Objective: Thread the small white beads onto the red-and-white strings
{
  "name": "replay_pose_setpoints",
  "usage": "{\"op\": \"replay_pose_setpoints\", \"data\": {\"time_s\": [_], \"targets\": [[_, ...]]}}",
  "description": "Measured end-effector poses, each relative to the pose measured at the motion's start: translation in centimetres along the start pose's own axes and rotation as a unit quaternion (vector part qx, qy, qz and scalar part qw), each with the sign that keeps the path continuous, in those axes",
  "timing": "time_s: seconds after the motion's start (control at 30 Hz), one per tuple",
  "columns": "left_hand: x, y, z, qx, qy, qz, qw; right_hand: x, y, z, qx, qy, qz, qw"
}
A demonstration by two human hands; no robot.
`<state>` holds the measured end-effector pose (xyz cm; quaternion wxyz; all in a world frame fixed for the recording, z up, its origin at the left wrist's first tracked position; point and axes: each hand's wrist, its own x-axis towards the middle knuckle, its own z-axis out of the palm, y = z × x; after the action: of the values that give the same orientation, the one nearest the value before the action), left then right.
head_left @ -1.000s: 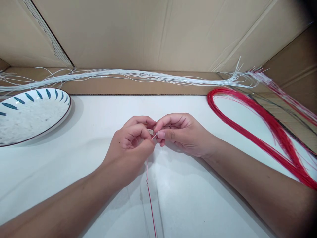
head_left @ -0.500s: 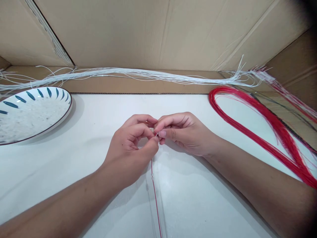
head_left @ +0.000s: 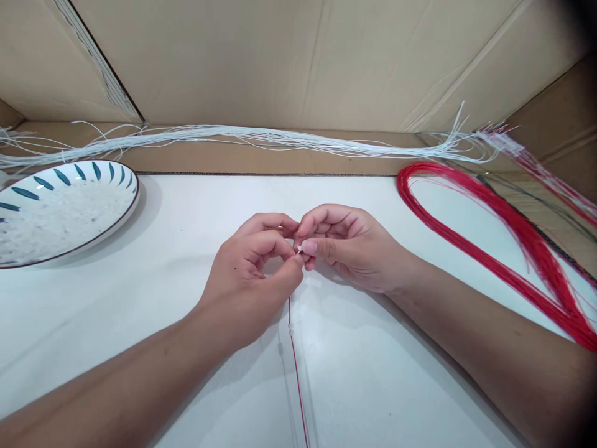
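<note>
My left hand [head_left: 254,277] is closed in a pinch, thumb against index finger, on the end of a thin red cord [head_left: 297,379]. The cord hangs below that hand and runs down to the bottom of the view. Two small clear beads [head_left: 290,330] sit on it just under the hand. My right hand [head_left: 352,249] meets the left fingertips, its thumb pressing a tiny whitish bead [head_left: 301,249] against the fingers behind. Its index finger is slightly lifted. The fingers partly hide the bead and the cord's tip.
At the left stands a white plate [head_left: 135,205] with blue-green strokes, full of small clear pieces. White cords [head_left: 261,134] lie along the back by a cardboard wall [head_left: 242,62]. A looped bundle of red cords [head_left: 494,199] rests at the right on the white table [head_left: 373,373].
The right index finger has lifted away from the thumb, and the whitish bead between the fingertips shows more. The view has shifted slightly.
</note>
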<state>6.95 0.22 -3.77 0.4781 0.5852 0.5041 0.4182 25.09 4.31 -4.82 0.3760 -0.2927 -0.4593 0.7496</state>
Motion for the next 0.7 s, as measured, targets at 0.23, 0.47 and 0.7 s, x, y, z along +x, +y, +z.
{"op": "replay_pose_setpoints", "data": {"time_s": [0.23,0.47,0.7], "targets": [[-0.10,0.04,-0.03,-0.006,0.002,-0.007,1.000,-0.01,-0.03,0.12,-0.005,0.009,0.005,1.000],[-0.02,-0.24,-0.07,0.004,-0.006,-0.014,1.000,-0.04,-0.10,0.10,-0.044,0.007,-0.030,0.999],[0.07,-0.23,-0.03,0.024,0.002,0.000,1.000,0.06,-0.30,-0.04,-0.032,0.024,-0.031,0.999]]}}
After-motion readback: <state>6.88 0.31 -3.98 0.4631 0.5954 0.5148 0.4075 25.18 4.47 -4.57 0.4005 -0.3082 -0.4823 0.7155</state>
